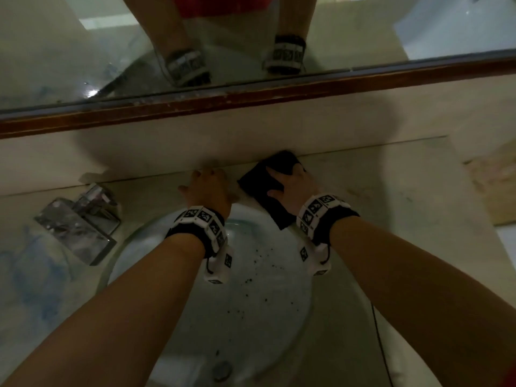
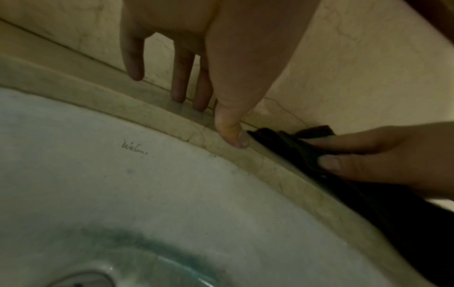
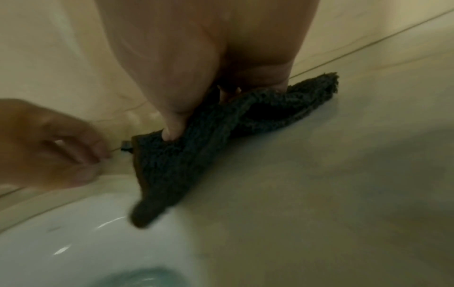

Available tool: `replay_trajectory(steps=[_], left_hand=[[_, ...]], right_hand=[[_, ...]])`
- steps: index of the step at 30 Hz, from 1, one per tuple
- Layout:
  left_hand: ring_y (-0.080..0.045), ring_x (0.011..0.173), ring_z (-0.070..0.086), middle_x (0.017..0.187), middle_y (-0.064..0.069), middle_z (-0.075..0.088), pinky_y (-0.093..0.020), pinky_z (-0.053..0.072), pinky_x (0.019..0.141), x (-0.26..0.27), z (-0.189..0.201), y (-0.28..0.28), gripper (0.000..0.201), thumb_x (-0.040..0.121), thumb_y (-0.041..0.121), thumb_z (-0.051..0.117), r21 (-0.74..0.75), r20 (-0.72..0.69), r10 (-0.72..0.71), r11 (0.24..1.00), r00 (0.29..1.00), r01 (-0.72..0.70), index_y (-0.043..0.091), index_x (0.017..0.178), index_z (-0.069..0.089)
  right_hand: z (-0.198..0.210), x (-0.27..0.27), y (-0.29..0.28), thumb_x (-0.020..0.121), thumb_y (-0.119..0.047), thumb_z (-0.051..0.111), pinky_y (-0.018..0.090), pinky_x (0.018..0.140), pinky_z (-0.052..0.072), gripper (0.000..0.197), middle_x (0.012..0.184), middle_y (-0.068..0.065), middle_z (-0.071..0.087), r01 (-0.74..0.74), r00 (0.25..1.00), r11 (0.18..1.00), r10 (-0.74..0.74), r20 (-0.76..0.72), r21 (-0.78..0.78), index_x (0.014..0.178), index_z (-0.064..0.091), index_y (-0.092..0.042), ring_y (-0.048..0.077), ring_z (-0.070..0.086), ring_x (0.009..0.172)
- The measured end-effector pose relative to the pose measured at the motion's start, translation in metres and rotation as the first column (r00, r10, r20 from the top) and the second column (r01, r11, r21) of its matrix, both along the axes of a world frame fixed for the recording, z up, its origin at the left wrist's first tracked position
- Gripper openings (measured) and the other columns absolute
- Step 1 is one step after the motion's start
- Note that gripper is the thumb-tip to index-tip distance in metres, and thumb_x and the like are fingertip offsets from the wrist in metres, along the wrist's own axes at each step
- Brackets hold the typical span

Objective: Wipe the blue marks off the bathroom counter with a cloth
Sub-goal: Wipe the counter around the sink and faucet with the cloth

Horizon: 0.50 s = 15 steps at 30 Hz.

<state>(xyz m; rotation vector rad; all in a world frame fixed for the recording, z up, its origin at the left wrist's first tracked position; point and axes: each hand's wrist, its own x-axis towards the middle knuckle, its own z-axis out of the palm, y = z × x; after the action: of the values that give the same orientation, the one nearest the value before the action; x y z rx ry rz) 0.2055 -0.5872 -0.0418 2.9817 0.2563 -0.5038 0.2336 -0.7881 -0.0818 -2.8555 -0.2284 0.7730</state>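
Note:
A dark cloth [image 1: 262, 182] lies on the beige counter [image 1: 391, 219] behind the sink's right rim, up against the wall. My right hand [image 1: 293, 185] lies on it with fingers spread and presses it down. In the right wrist view the cloth [image 3: 196, 155] is bunched under the thumb [image 3: 172, 130], and one corner hangs over the basin edge. My left hand [image 1: 206, 185] rests beside it on the counter, its straight fingers [image 2: 179, 81] touching the wall seam, holding nothing. Blue marks [image 1: 30, 275] smear the counter at far left, away from both hands.
A chrome faucet [image 1: 81, 224] stands left of the white sink [image 1: 134, 263], whose basin holds dark specks and a blue tint near the drain [image 1: 222, 370]. A mirror with a wooden frame [image 1: 251, 99] runs along the wall above. A paler patch [image 1: 497, 185] marks the counter's right end.

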Motion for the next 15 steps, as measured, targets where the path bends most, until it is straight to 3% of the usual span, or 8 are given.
replay_trajectory(steps=[4,8,15], left_hand=[[-0.032,0.132,0.034,0.144,-0.005,0.04,-0.061,0.031,0.103,0.0,0.006,0.0,0.06,0.083,0.05,0.066,0.001,-0.046,-0.002,1.0,0.999,0.002,0.023,0.134,0.05],[-0.032,0.131,0.035,0.147,-0.006,0.038,-0.062,0.03,0.105,0.002,0.008,-0.003,0.063,0.085,0.051,0.064,0.035,-0.09,-0.014,0.999,0.996,0.018,0.02,0.137,0.046],[-0.033,0.131,0.036,0.145,-0.008,0.04,-0.061,0.029,0.105,0.003,0.006,0.001,0.065,0.085,0.049,0.065,0.023,-0.08,-0.018,1.0,0.997,0.02,0.017,0.138,0.044]], right_hand=[[0.003,-0.01,-0.061,0.094,-0.064,0.036,0.048,0.106,0.041,0.062,0.156,0.013,0.016,0.147,0.989,0.989,-0.147,0.018,-0.021,0.148,0.006,-0.055,0.041,0.035,0.134],[0.006,-0.018,-0.122,0.094,-0.061,0.043,0.048,0.106,0.042,0.064,0.155,0.017,0.017,0.375,0.927,0.926,-0.374,0.036,-0.041,0.149,0.012,-0.051,0.043,0.038,0.132],[0.015,-0.023,-0.122,0.097,-0.055,0.042,0.04,0.097,0.048,0.061,0.15,0.016,0.022,0.44,0.898,0.897,-0.439,0.03,-0.049,0.151,0.013,-0.048,0.041,0.049,0.119]])
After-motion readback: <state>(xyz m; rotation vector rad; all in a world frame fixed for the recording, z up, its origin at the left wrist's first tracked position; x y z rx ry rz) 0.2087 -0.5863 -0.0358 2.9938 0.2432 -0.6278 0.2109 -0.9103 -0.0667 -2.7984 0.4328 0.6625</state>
